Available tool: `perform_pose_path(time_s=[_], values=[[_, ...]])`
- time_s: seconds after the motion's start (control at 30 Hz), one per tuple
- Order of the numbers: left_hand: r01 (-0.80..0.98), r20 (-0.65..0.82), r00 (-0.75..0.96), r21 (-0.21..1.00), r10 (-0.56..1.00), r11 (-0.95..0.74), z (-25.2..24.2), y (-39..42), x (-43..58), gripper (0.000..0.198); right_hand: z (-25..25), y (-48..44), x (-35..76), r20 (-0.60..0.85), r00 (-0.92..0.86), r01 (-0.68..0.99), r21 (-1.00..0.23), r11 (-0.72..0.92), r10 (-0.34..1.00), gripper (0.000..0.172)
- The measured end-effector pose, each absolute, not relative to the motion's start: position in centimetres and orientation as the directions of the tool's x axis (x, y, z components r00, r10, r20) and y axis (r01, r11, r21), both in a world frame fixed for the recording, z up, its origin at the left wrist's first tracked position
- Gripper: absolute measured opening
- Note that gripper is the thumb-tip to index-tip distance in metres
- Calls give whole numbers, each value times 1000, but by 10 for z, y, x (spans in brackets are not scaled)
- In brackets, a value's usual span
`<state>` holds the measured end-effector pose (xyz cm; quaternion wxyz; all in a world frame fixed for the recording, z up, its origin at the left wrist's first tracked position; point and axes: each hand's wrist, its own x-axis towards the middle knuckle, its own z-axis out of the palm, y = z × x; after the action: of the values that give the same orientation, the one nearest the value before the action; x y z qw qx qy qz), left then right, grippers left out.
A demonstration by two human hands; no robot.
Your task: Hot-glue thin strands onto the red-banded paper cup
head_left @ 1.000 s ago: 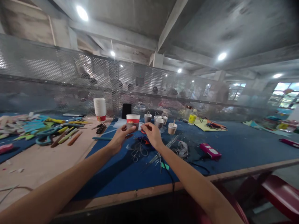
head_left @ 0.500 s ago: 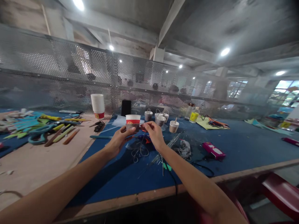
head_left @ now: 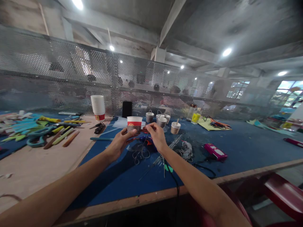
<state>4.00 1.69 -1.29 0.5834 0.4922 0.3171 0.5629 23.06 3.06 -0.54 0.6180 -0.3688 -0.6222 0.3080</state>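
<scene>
My left hand (head_left: 120,142) is closed around a red and white paper cup (head_left: 134,120), held upright above the blue mat. Grey cord (head_left: 134,128) is wound round the cup's lower part. Just right of the cup, my right hand (head_left: 156,136) pinches the cord's running length, which hangs down to loose loops (head_left: 141,155) on the mat. Beneath the hands lies a blue and orange glue gun (head_left: 147,140), partly hidden by my right hand. Behind them stand several small cord-covered cups (head_left: 162,121) with handles, and one more cup (head_left: 175,128) with a stick in it.
Thin wires (head_left: 155,162) and a tangled cord bundle (head_left: 186,150) lie by my right forearm. A magenta device (head_left: 215,152) sits farther right. On the left are scissors (head_left: 38,140), glue-stick-like rods and a cup stack (head_left: 98,107). A perforated metal screen (head_left: 132,72) runs along the back.
The view has shifted slightly. Both hands keep nearly the same pose, with the cup in my left hand and the cord pinched in my right.
</scene>
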Motion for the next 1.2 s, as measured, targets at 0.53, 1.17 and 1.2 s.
perform_pose_path(time_s=[0.53,1.17,1.2], values=[[-346,178,183,932,967,-106,-10,13,42,42,-6,33,234,539,30,136,-837,531,842,22],[-363,173,239,929,956,-77,-13,14,41,39,-4,33,235,522,21,178,-842,510,853,22],[-364,171,242,929,955,-74,-13,14,41,39,-4,33,235,523,21,178,-841,511,852,22]])
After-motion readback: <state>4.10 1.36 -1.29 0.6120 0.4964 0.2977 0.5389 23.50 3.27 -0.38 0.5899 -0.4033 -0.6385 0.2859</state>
